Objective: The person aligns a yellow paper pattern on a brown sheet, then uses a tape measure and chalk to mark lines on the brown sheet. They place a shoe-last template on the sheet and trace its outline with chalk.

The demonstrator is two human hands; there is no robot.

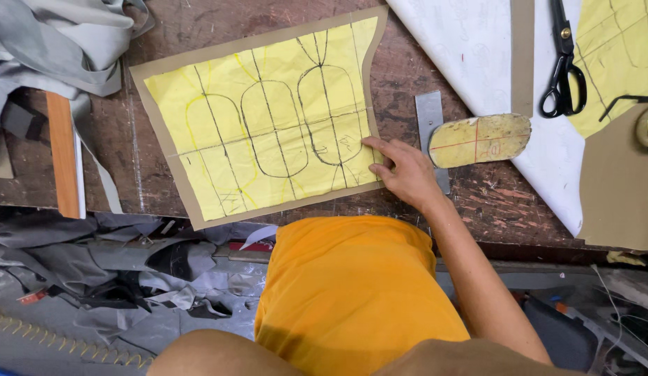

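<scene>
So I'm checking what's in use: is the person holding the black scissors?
No. The black scissors lie untouched at the top right, while the right hand rests on the edge of the yellow pattern sheet.

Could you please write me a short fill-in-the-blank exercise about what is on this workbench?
1. The right hand rests on the edge of the ____ pattern sheet.
2. The drawn sheet shows ____ rounded outlines side by side.
3. The scissors have ____ handles.
4. The sole-shaped template is crossed by ____ lines.

Missing words: yellow; three; black; red
</scene>
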